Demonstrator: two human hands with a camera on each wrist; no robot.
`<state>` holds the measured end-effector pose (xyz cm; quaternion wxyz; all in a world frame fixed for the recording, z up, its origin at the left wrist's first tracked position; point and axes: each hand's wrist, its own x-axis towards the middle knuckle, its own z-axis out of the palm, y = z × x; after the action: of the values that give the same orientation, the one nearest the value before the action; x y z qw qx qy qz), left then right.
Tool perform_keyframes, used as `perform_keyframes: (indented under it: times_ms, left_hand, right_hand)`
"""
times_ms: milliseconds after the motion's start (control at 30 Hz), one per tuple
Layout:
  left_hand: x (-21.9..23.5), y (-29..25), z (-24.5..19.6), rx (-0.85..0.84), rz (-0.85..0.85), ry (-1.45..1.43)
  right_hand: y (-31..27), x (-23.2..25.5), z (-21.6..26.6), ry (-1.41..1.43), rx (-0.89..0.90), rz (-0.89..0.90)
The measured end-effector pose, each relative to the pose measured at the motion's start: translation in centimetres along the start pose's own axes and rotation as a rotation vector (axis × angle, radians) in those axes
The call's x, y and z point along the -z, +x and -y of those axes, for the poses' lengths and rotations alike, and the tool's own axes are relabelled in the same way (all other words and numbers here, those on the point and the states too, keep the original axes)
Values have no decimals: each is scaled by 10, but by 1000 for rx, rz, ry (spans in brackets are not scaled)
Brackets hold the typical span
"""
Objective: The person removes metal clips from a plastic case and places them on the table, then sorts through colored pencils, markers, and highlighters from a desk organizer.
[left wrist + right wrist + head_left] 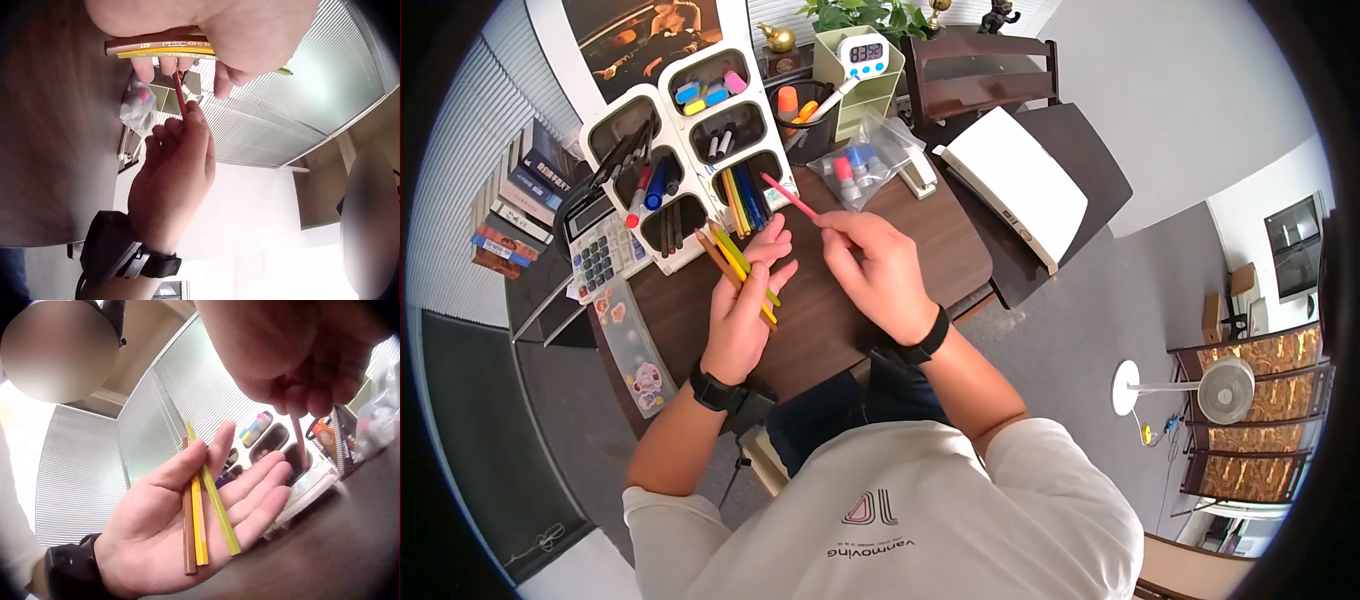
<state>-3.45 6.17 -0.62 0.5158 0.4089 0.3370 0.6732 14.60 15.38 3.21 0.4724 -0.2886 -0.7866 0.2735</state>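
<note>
My left hand (pixel 738 322) is turned palm up, its thumb holding three colored pencils across the palm. They are a brown pencil (pixel 189 531), a yellow pencil (pixel 199 528) and a yellow-green pencil (pixel 220 515); the other fingers stretch out loosely. Between thumb and fingertips, my right hand (pixel 878 268) pinches a pinkish-red pencil (pixel 790 196). Its far end points at the front right compartment of a white desk organizer (pixel 710 170). In that compartment stand several colored pencils (pixel 745 200), yellow to dark blue.
Right of the organizer are a black mesh pen cup (pixel 808 145), a clear bag (pixel 870 160) with red and blue items, and a stapler (pixel 918 175). A calculator (pixel 605 255) lies left. Behind stands a green holder (pixel 830 60) with a digital timer (pixel 864 55).
</note>
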Motion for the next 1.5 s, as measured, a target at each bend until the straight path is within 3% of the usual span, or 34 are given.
perform_keyframes:
  times_ms: [67, 167, 467, 700, 767, 800, 867, 900, 1133, 1267, 1333, 1400, 1500]
  left_hand:
    - [-1, -1, 1, 18, -10, 19]
    - [0, -2, 2, 3, -7, 14]
    - [2, -1, 5, -16, -49, -9]
    - [0, -3, 6, -26, -74, 26]
    - [4, -5, 8, -35, -51, 43]
    - [5, -6, 9, -43, -20, 67]
    - [1, -10, 9, -48, -28, 143]
    - [-2, -12, 8, -56, -30, 221]
    - [-2, -13, 7, -57, 74, 307]
    - [-9, -14, 2, -69, 83, 267]
    - [-10, -13, -2, -80, 67, 290]
    - [-10, -14, 0, -78, 63, 306]
    - [-17, -16, 0, -93, -16, 349]
  right_hand:
    - [11, -12, 1, 40, 1, -22]
    - [25, -21, 9, 224, -186, 78]
    - [29, -36, -1, 82, -75, 241]
    - [5, -23, 1, 131, -95, 109]
    - [-13, -11, 8, 247, -334, 162]
    - [-20, -8, 9, 247, -336, 166]
    - [-33, -3, 10, 170, -152, 360]
    - [-40, -8, 5, 123, 9, 311]
    - [-42, 2, 13, 171, 13, 431]
    - [-50, 3, 5, 172, -35, 412]
    - [-49, 14, 6, 349, -314, 302]
    - [-49, 14, -4, 442, -275, 69]
    - [-45, 30, -14, 365, -252, -34]
